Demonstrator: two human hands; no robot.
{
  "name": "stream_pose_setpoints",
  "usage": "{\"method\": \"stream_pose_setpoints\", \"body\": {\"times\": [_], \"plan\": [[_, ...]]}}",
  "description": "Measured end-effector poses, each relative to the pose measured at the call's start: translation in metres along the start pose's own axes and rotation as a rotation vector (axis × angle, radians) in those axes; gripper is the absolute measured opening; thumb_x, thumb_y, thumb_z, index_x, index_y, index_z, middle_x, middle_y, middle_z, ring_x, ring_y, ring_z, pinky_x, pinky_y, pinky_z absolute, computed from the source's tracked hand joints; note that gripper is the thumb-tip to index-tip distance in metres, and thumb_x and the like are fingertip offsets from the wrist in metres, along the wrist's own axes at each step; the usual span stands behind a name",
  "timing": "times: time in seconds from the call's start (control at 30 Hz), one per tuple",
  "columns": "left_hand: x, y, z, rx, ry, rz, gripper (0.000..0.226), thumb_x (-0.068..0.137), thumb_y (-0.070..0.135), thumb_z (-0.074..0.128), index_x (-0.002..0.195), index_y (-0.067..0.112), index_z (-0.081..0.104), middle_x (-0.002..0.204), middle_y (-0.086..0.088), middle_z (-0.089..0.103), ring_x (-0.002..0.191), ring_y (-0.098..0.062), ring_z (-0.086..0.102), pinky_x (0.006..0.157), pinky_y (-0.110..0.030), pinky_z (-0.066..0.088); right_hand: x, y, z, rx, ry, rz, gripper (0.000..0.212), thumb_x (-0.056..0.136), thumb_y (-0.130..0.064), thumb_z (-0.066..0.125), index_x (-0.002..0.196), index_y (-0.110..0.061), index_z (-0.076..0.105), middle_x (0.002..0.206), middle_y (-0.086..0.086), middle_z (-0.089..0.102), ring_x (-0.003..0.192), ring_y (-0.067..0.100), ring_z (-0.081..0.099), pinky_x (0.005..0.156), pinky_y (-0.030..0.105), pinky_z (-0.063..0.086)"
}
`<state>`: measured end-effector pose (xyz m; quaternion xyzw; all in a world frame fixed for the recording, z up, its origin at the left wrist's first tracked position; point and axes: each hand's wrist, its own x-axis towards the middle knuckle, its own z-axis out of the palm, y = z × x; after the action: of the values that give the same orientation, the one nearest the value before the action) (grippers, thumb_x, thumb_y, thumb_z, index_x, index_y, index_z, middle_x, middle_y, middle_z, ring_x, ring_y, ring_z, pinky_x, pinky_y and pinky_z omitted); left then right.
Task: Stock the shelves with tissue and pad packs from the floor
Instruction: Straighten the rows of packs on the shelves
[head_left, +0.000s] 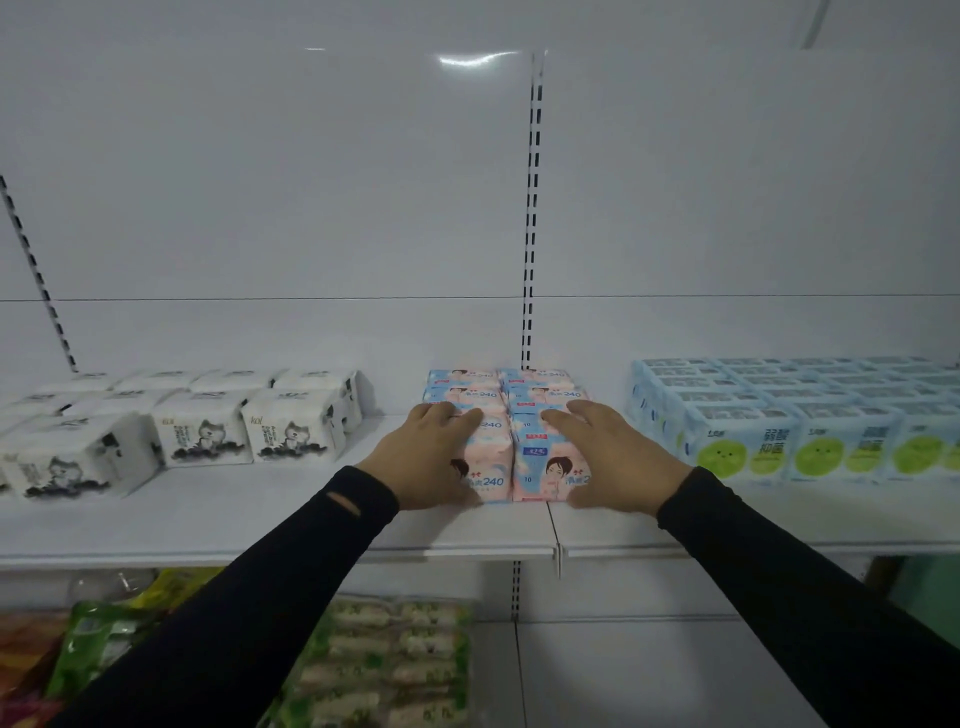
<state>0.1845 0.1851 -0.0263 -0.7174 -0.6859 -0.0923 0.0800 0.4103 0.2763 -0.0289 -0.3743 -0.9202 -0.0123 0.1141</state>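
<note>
White metal shelf (291, 525), glossy, smooth, holds three groups of soft plastic-wrapped packs. Middle group: pink-and-blue pad packs (535, 467), blocky, slightly puffy film, printed with a cartoon face and "240", arranged two across and several rows deep toward the back panel (311, 182). Left hand (428, 460) lies flat over the front-left pack, grip spread, fingers straight on the top, thumb side at the pack's front corner. Right hand (615, 460) rests on the front-right pack, grip spread too, fingers reaching over the top, palm against its right side. Both arms in black sleeves (810, 597). Left of the pads, apart from them: white tissue packs (291, 428), cube-like, with ink-style dog print, in rows. Right: pale blue packs (810, 441) with green round faces, tightly packed. Slotted upright (531, 234) runs up the back panel behind the pads. Lower shelf: green crinkly bags (395, 665), contents unclear.
</note>
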Motion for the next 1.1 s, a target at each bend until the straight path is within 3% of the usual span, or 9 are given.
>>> {"method": "stream_pose_setpoints", "body": {"times": [0.1, 0.2, 0.27, 0.37, 0.5, 0.63, 0.73, 0.83, 1.1], "plan": [[0.003, -0.008, -0.012, -0.05, -0.077, -0.09, 0.111, 0.066, 0.061, 0.075, 0.151, 0.032, 0.009, 0.155, -0.005, 0.017, 0.141, -0.028, 0.019, 0.113, -0.045, 0.027, -0.001, 0.004, -0.008, 0.07, -0.001, 0.072, 0.11, 0.069, -0.052, 0.077, 0.151, -0.028, 0.009, 0.154, 0.007, 0.015, 0.14, 0.025, 0.021, 0.111, 0.036, 0.029], [0.01, -0.017, -0.018, -0.146, -0.17, -0.206, 0.123, 0.057, 0.061, 0.08, 0.15, 0.037, 0.004, 0.15, -0.004, 0.024, 0.132, -0.027, 0.037, 0.107, -0.042, 0.037, 0.008, 0.008, -0.012, 0.156, -0.06, 0.141, 0.112, 0.059, -0.057, 0.08, 0.147, -0.028, 0.018, 0.139, 0.003, 0.039, 0.12, 0.021, 0.046, 0.098, 0.032, 0.044], [0.012, -0.019, -0.016, -0.176, -0.212, -0.211, 0.119, 0.059, 0.055, 0.081, 0.15, 0.035, 0.008, 0.143, -0.003, 0.033, 0.125, -0.024, 0.044, 0.104, -0.036, 0.039, 0.013, 0.01, -0.01, 0.238, -0.087, 0.128, 0.1, 0.055, -0.054, 0.084, 0.136, -0.027, 0.033, 0.127, -0.002, 0.054, 0.105, 0.014, 0.055, 0.085, 0.026, 0.048], [0.011, -0.017, -0.01, -0.231, -0.192, -0.205, 0.113, 0.063, 0.047, 0.082, 0.15, 0.032, 0.012, 0.142, -0.003, 0.033, 0.124, -0.024, 0.044, 0.103, -0.031, 0.037, 0.012, 0.01, -0.01, 0.302, -0.094, 0.101, 0.083, 0.061, -0.043, 0.086, 0.129, -0.023, 0.043, 0.117, -0.008, 0.056, 0.096, 0.01, 0.053, 0.07, 0.015, 0.041], [0.012, -0.017, -0.009, -0.24, -0.174, -0.195, 0.11, 0.065, 0.046, 0.082, 0.15, 0.033, 0.013, 0.143, -0.003, 0.03, 0.124, -0.024, 0.044, 0.101, -0.029, 0.036, 0.011, 0.011, -0.013, 0.279, -0.112, 0.1, 0.094, 0.063, -0.045, 0.084, 0.139, -0.02, 0.034, 0.131, 0.001, 0.049, 0.11, 0.016, 0.051, 0.089, 0.024, 0.043], [0.011, -0.018, -0.01, -0.2, -0.192, -0.195, 0.111, 0.064, 0.051, 0.081, 0.15, 0.036, 0.012, 0.145, -0.002, 0.027, 0.126, -0.024, 0.043, 0.104, -0.033, 0.037, 0.01, 0.011, -0.015, 0.218, -0.12, 0.123, 0.1, 0.066, -0.046, 0.083, 0.144, -0.019, 0.027, 0.139, 0.004, 0.043, 0.119, 0.019, 0.047, 0.095, 0.027, 0.04], [0.009, -0.011, -0.017, -0.035, -0.17, -0.138, 0.112, 0.065, 0.056, 0.077, 0.15, 0.035, 0.008, 0.156, -0.005, 0.01, 0.141, -0.029, 0.019, 0.111, -0.044, 0.028, 0.006, 0.009, -0.013, 0.08, -0.063, 0.121, 0.116, 0.061, -0.057, 0.079, 0.15, -0.024, 0.012, 0.151, 0.007, 0.022, 0.131, 0.023, 0.035, 0.105, 0.036, 0.038], [0.014, -0.004, -0.021, 0.025, -0.156, -0.059, 0.114, 0.065, 0.057, 0.078, 0.151, 0.032, 0.007, 0.158, -0.003, 0.004, 0.145, -0.027, 0.002, 0.114, -0.048, 0.021, 0.006, 0.003, -0.01, 0.003, -0.009, 0.032, 0.119, 0.063, -0.061, 0.077, 0.152, -0.029, 0.004, 0.159, 0.004, 0.002, 0.145, 0.023, 0.007, 0.116, 0.038, 0.023], [0.026, -0.004, -0.012, 0.019, -0.202, -0.03, 0.11, 0.067, 0.057, 0.077, 0.151, 0.031, 0.01, 0.153, -0.003, 0.019, 0.141, -0.026, 0.014, 0.113, -0.046, 0.024, 0.021, 0.006, -0.006, -0.007, -0.111, -0.007, 0.113, 0.069, -0.051, 0.077, 0.152, -0.024, 0.005, 0.159, 0.005, 0.011, 0.145, 0.024, 0.01, 0.116, 0.036, 0.016]]}}
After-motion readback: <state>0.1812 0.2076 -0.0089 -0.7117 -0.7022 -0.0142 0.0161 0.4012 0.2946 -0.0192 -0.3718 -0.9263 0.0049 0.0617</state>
